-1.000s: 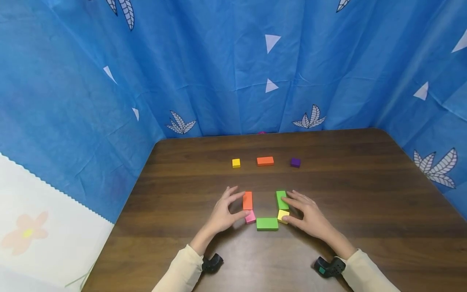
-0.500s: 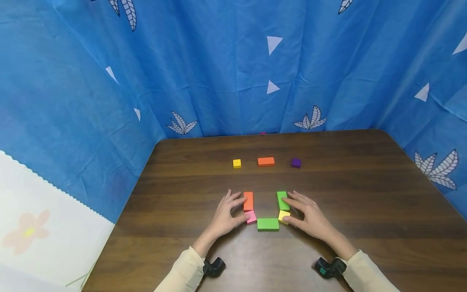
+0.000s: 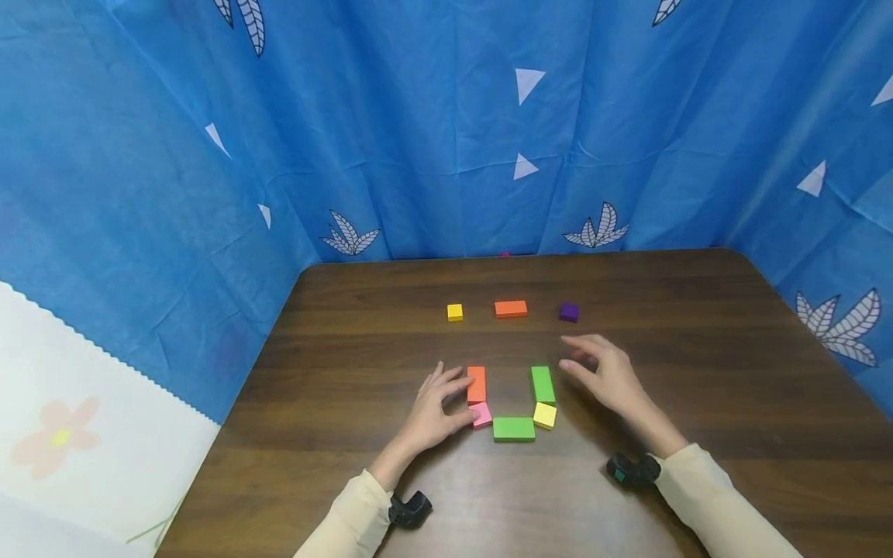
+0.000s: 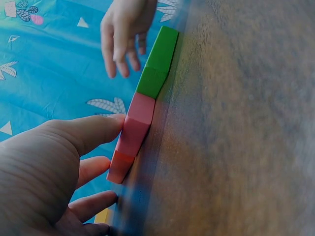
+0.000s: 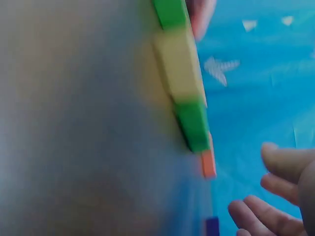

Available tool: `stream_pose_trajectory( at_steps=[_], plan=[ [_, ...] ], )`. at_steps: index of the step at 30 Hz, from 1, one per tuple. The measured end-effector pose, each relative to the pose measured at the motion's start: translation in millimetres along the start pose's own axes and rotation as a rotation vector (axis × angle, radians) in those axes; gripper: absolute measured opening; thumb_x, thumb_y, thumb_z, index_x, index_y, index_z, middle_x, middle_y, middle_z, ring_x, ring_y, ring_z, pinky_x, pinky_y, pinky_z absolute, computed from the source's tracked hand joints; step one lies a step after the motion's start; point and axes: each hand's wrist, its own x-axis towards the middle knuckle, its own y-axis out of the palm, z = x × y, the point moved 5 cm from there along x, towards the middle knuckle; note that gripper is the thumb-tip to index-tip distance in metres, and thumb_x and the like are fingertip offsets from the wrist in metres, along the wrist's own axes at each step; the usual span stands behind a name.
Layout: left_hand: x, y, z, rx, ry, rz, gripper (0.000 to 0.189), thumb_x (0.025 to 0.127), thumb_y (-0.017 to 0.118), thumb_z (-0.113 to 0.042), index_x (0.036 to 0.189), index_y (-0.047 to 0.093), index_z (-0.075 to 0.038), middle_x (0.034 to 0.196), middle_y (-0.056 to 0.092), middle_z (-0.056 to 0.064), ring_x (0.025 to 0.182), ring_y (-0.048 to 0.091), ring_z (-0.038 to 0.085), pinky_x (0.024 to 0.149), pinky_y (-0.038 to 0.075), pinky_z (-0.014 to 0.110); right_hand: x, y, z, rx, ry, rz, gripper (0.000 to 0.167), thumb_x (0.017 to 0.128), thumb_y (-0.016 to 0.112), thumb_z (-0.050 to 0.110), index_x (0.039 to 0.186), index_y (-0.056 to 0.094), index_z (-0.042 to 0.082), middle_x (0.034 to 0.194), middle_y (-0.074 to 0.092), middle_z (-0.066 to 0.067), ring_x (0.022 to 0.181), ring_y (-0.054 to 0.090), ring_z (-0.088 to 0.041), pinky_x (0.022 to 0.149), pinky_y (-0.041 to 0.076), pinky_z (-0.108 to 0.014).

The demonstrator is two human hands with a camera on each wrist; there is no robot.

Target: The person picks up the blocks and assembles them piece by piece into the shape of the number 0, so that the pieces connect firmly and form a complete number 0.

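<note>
The left hand point(image 3: 432, 415) lies beside the near-left blocks. Its thumb touches the pink block point(image 4: 137, 125), and its index fingertip is at the orange block point(image 3: 476, 384) just beyond. In the head view the right hand point(image 3: 605, 373) hovers right of the upright-running green block point(image 3: 542, 385), holding nothing, fingers loosely extended. Below that block sits a pale yellow block point(image 3: 545, 415), turned slightly. A second green block point(image 3: 514, 428) lies crosswise between the pink and pale yellow ones, so these blocks form a U shape open toward the back.
Farther back on the wooden table point(image 3: 363, 325) lie a small yellow block point(image 3: 455, 312), an orange-red block point(image 3: 511, 309) and a purple block point(image 3: 569, 311) in a spaced row. A blue patterned curtain point(image 3: 418, 139) hangs behind the table's back edge.
The right hand has let go of the green and pale yellow blocks and moved away, up and to the right. The left hand stays at the pink and orange blocks.
</note>
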Motion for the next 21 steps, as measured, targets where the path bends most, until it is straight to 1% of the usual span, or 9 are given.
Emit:
stream_pose_trajectory(
  at_steps=[2,4,5,8,10,12,14,16,21],
  plan=[
    [-0.2,-0.1,0.4,-0.001,-0.004,0.0,0.058,0.082,0.077,-0.033,0.134,0.061,-0.014,0.148,0.048,0.011,0.149,0.02,0.038,0.112,0.018,0.07,18.3,-8,-11,-0.015,0.063,-0.02,0.042,0.088,0.072,0.014,0.127,0.062,0.002,0.112,0.064,-0.019,0.09,0.065,-0.031,0.073,0.055,-0.041],
    [-0.4,0.1,0.5,-0.002,-0.002,0.0,0.058,0.082,0.077,-0.033,0.134,0.061,-0.014,0.148,0.047,0.012,0.149,0.02,0.039,0.112,0.018,0.07,35.5,-15,-23,-0.023,0.137,-0.023,0.042,0.089,0.071,0.013,0.129,0.061,0.002,0.111,0.062,-0.021,0.089,0.064,-0.032,0.07,0.055,-0.039],
    [-0.4,0.1,0.4,-0.004,0.001,-0.001,0.057,0.082,0.077,-0.033,0.134,0.061,-0.013,0.148,0.047,0.012,0.149,0.019,0.039,0.112,0.018,0.07,43.4,-18,-29,-0.022,0.172,-0.018,0.043,0.09,0.071,0.013,0.129,0.06,0.001,0.112,0.061,-0.022,0.09,0.064,-0.033,0.071,0.055,-0.039],
    [-0.7,0.9,1.2,0.002,0.009,-0.004,0.057,0.082,0.078,-0.033,0.133,0.062,-0.013,0.148,0.048,0.012,0.148,0.02,0.04,0.112,0.018,0.069,61.5,-20,-45,-0.011,0.27,0.026,0.046,0.091,0.069,0.015,0.133,0.055,0.0,0.118,0.057,-0.024,0.097,0.063,-0.037,0.079,0.056,-0.046],
    [-1.0,1.3,1.3,0.004,0.016,-0.01,0.057,0.081,0.078,-0.033,0.132,0.062,-0.013,0.147,0.049,0.013,0.148,0.021,0.04,0.112,0.019,0.068,69.2,-18,-53,0.005,0.321,0.063,0.048,0.092,0.068,0.016,0.135,0.053,0.0,0.123,0.055,-0.026,0.102,0.062,-0.039,0.084,0.055,-0.05],
    [-1.3,1.6,1.1,0.007,0.018,-0.011,0.057,0.081,0.078,-0.033,0.131,0.063,-0.013,0.146,0.05,0.013,0.148,0.021,0.04,0.113,0.019,0.067,74.2,-15,-60,0.024,0.365,0.098,0.049,0.092,0.068,0.016,0.136,0.052,0.0,0.127,0.054,-0.027,0.105,0.061,-0.04,0.087,0.054,-0.05],
    [-1.6,1.4,0.4,0.003,0.021,-0.016,0.056,0.08,0.078,-0.033,0.131,0.063,-0.013,0.146,0.05,0.012,0.148,0.022,0.04,0.114,0.019,0.066,77.6,-11,-65,0.038,0.393,0.124,0.049,0.091,0.068,0.016,0.136,0.052,0.0,0.129,0.053,-0.028,0.106,0.06,-0.04,0.088,0.054,-0.05],
    [-1.8,1.3,-0.1,0.0,0.021,-0.018,0.056,0.081,0.078,-0.033,0.131,0.063,-0.013,0.146,0.05,0.012,0.148,0.022,0.04,0.113,0.019,0.066,79.8,-8,-68,0.048,0.402,0.14,0.05,0.091,0.068,0.016,0.135,0.053,-0.001,0.13,0.054,-0.029,0.106,0.06,-0.04,0.088,0.054,-0.049],
    [-1.8,1.8,0.0,0.005,0.022,-0.02,0.056,0.082,0.078,-0.034,0.132,0.063,-0.013,0.146,0.049,0.012,0.148,0.021,0.04,0.112,0.019,0.068,83.2,-3,-72,0.059,0.392,0.148,0.046,0.092,0.068,0.015,0.131,0.055,-0.005,0.125,0.058,-0.03,0.102,0.063,-0.039,0.09,0.054,-0.049]
  ],
)
